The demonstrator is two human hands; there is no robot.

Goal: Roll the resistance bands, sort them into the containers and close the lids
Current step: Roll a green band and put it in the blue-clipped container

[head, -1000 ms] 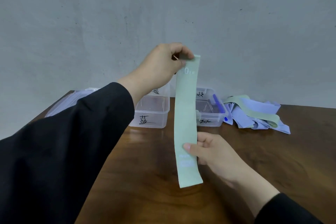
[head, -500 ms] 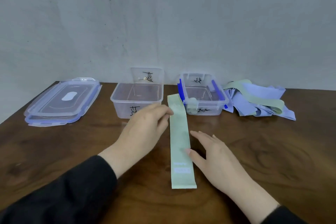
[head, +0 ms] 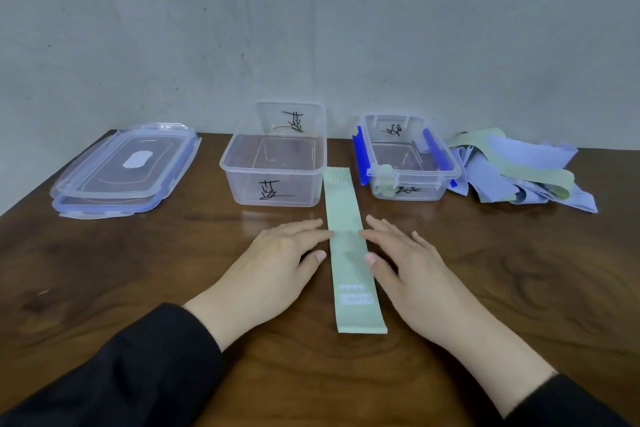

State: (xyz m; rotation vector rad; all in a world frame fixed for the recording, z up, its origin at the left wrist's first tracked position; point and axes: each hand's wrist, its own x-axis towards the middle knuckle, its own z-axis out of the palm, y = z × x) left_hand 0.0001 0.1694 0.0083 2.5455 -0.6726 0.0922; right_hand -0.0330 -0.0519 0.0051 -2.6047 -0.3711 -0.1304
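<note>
The green band (head: 351, 246) now lies flat on the table (head: 519, 288), straight out in front of you. A second ago you held it hanging in the air, pinched at its top by your left hand. Half a second ago it was already down, and since then both hands have moved to its middle.

Your left hand (head: 277, 263) lies spread just left of the band, fingertips touching its edge. Your right hand (head: 412, 267) lies spread just right of it, fingertips on the other edge. Neither hand pinches anything. I judge that the band is smoothed and ready, and rolling from one end is your next step.

Beyond your fingertips stand two clear boxes. The left box (head: 273, 163) looks empty. The right box (head: 408, 163) holds one rolled green band, I think. Far left of your left hand are two stacked lids (head: 121, 173). Far right lies one heap of bands (head: 519, 170), blue and green; I cannot count them.
</note>
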